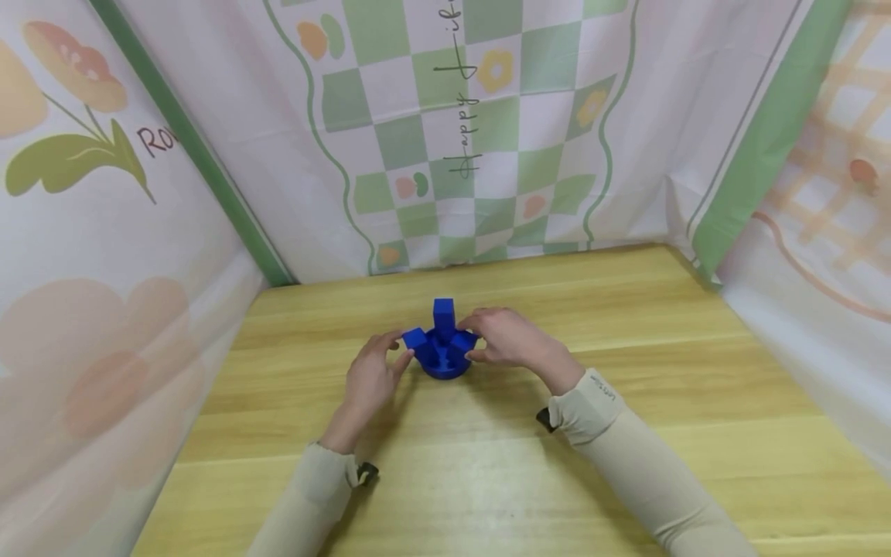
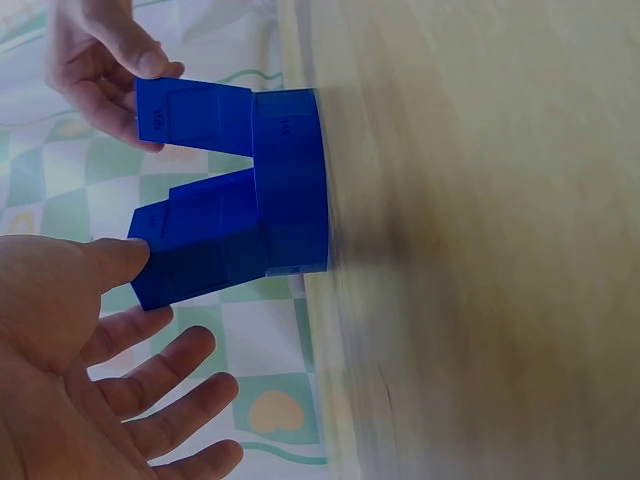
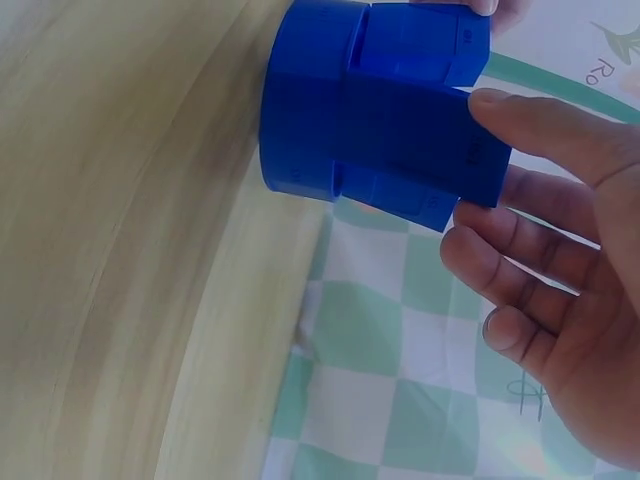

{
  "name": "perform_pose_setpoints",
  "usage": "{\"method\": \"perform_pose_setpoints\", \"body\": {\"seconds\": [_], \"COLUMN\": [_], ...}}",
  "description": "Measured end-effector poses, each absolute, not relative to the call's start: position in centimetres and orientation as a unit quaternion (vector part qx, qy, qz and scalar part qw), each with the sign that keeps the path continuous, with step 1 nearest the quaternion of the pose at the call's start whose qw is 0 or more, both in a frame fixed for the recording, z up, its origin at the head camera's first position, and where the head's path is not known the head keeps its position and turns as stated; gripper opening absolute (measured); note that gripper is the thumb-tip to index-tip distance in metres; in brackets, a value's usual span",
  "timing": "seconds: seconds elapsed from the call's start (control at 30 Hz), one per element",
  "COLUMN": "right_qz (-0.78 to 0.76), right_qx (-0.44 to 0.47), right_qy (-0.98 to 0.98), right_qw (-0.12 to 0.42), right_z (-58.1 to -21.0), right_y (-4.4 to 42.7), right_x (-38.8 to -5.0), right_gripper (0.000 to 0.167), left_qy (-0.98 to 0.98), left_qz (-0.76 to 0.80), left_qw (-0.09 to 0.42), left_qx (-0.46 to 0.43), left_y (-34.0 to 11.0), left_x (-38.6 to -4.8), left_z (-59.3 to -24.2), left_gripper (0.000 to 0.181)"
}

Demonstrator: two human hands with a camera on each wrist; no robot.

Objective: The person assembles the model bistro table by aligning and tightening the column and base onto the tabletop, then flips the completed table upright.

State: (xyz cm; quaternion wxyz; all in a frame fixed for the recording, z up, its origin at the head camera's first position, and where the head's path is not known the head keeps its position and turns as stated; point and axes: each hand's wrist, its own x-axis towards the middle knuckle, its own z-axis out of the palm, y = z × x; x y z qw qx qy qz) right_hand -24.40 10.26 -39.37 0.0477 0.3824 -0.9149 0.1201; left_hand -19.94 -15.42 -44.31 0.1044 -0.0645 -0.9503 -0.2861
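A blue round base (image 1: 445,371) stands on the wooden table, with three blue blocks rising from it and leaning outward. My left hand (image 1: 369,379) pinches the outer end of the left block (image 1: 417,341) between thumb and index finger; the other fingers spread loosely in the left wrist view. On the opposite side, my right hand (image 1: 513,340) holds the right block (image 3: 420,140), thumb on one face and fingers on the other. Neither hand touches the back block (image 1: 444,316). Small markings on the blocks are too blurred to read.
The wooden table (image 1: 487,480) extends around the base on every side. Behind it hangs a green-and-white checked curtain (image 1: 445,178), and printed fabric walls (image 1: 800,255) close in the left and right sides. Dark wrist straps (image 1: 367,473) show at the sleeves.
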Motion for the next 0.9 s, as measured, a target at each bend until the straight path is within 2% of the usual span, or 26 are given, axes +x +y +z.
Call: {"method": "perform_pose_setpoints", "body": {"seconds": [0.17,0.47,0.73,0.9], "right_qz": [0.116,0.156,0.135,0.132], "right_qx": [0.381,0.323,0.274,0.261], "right_qy": [-0.916,-0.933,-0.952,-0.956], "right_qw": [0.050,0.018,-0.003,-0.013], "right_z": [-39.3,-40.7,-42.5,-42.9], "right_y": [10.4,10.6,10.3,10.1], "right_x": [-24.4,-24.4,-24.8,-25.0], "right_gripper": [0.049,0.057,0.066,0.068], "left_qy": [-0.950,-0.949,-0.956,-0.958], "left_qz": [-0.286,-0.284,-0.278,-0.265], "left_qw": [0.103,0.099,0.027,0.009], "left_qx": [-0.067,-0.097,-0.090,-0.106], "left_y": [-15.3,-15.8,-16.6,-16.9], "left_x": [-20.0,-20.2,-21.3,-22.4], "left_z": [-44.2,-44.4,-44.9,-45.4], "left_gripper": [0.047,0.048,0.059,0.060]}}
